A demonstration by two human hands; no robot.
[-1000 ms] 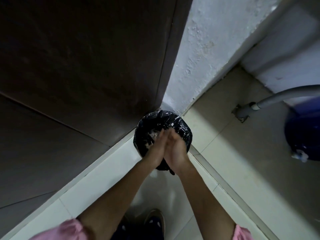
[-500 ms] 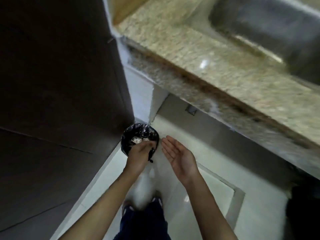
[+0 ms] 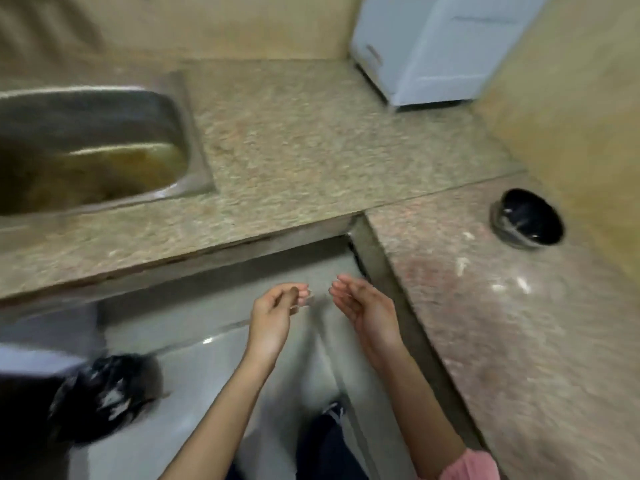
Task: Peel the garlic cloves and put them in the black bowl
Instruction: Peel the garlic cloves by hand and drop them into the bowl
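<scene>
**Listener:** What does the head view show?

**Operator:** I am looking down into a kitchen corner, and motion smears all of it. A speckled counter (image 3: 294,150) runs across the top, with a steel sink (image 3: 199,157) set into it on the left. A reddish counter (image 3: 519,358) meets it on the right. A white box (image 3: 433,46) stands at the back. A bin (image 3: 72,424) lined in black sits on the floor at lower left. The bowl (image 3: 543,220), black, sits on the reddish counter near the wall, well apart from both hands. The hands hang over the floor.

**Listener:** And the fingers?

**Operator:** The right hand (image 3: 370,306) is palm up, fingers relaxed, holding nothing. The left hand (image 3: 270,313) has its fingers curled toward the thumb. Blur hides whether it pinches anything, so I cannot tell.

**Listener:** How should this step go?

**Operator:** I judge the hands are between cloves. I would carry both to the reddish counter and take one clove. Pinch its root end, strip the skin fully, then drop it in the bowl, keeping skins out. I see no clove for certain. Pale flecks (image 3: 460,265) lie on the reddish counter between hands and bowl, but whether they are clove or skin I cannot say.

**Listener:** Counts?

**Operator:** Two counters, one sink, one white box, one bin, one bowl, two hands, roughly four flecks.
</scene>
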